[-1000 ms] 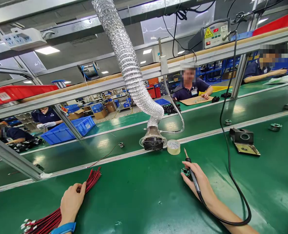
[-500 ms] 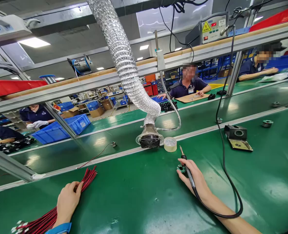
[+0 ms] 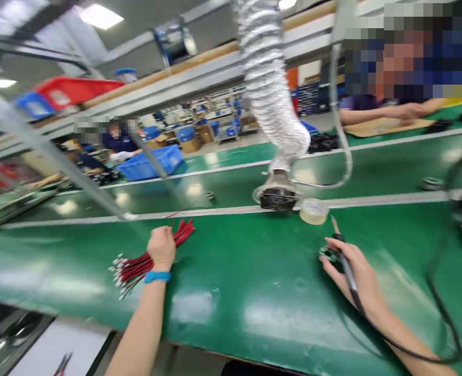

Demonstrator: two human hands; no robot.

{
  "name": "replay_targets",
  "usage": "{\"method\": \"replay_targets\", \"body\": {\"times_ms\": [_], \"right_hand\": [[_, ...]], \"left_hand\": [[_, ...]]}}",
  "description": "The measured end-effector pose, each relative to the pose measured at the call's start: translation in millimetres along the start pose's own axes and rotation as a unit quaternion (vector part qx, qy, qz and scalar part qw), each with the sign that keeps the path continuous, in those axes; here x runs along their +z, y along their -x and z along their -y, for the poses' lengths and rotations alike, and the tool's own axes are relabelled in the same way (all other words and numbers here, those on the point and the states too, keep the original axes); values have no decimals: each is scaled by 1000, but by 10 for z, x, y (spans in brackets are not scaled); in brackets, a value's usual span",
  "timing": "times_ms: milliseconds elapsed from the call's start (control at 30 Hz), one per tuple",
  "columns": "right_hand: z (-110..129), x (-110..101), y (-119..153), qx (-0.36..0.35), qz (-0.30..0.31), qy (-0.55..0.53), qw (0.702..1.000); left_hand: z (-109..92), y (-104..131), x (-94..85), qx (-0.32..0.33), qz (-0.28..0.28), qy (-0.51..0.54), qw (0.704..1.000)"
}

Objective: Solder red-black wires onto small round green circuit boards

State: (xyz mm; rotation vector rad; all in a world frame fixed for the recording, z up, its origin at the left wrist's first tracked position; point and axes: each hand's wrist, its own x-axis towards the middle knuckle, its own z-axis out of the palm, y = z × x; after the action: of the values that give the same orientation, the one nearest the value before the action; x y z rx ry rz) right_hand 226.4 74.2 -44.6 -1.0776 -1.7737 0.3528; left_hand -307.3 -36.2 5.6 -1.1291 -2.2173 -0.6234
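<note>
My left hand is closed on a bundle of red and black wires lying on the green bench; how many strands its fingertips pinch is hidden. White connectors sit at the bundle's near left end. In my right hand are a soldering iron, its tip pointing up and away, and a small round circuit board between thumb and fingers. Just beyond the iron's tip lies a roll of clear tape.
A silver fume duct hangs down to a black fan nozzle at the bench's back rail. The iron's black cable loops on the right. A small motor-like part stands beyond the rail. Co-workers sit across the line near a blue bin.
The view has swung left and down, showing the bench's front edge and a white surface below. Left hand stays at the wires; right hand still holds iron and board.
</note>
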Motion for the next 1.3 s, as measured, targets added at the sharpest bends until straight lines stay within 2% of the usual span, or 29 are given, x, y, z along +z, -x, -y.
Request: {"method": "replay_targets", "body": {"times_ms": [100, 200, 367, 467, 600, 700, 767, 900, 1000, 1133, 1300], "right_hand": [[-142, 68, 0, -11, -3, 10, 1000], [-221, 106, 6, -13, -4, 16, 1000], [-136, 78, 27, -18, -15, 18, 1000], [-17, 80, -2, -16, 5, 2, 1000], [127, 131, -42, -10, 36, -45, 998], [168, 146, -74, -8, 64, -79, 995], [121, 115, -132, -3, 45, -68, 997], [-208, -59, -378, 6, -36, 21, 999], [-572, -238, -615, 14, -55, 74, 996], [-1035, -412, -921, 32, -47, 139, 989], [-1529, -446, -1331, 52, -44, 221, 973]], "left_hand": [[-56, 23, 33, 51, 18, 18, 998], [-208, 36, -29, 83, 16, 53, 995], [-595, 198, -169, 140, 55, 140, 979], [-951, 406, -206, 189, 113, 200, 955], [-1543, 704, -218, 228, 239, 284, 900], [-1974, 793, -141, 233, 318, 320, 861], [-2216, 784, -46, 226, 336, 332, 852], [-2565, 755, 136, 197, 325, 344, 859], [-2688, 785, 210, 179, 316, 342, 866], [-2682, 834, 217, 183, 324, 346, 861], [-2605, 844, 164, 142, 329, 393, 847]]}}
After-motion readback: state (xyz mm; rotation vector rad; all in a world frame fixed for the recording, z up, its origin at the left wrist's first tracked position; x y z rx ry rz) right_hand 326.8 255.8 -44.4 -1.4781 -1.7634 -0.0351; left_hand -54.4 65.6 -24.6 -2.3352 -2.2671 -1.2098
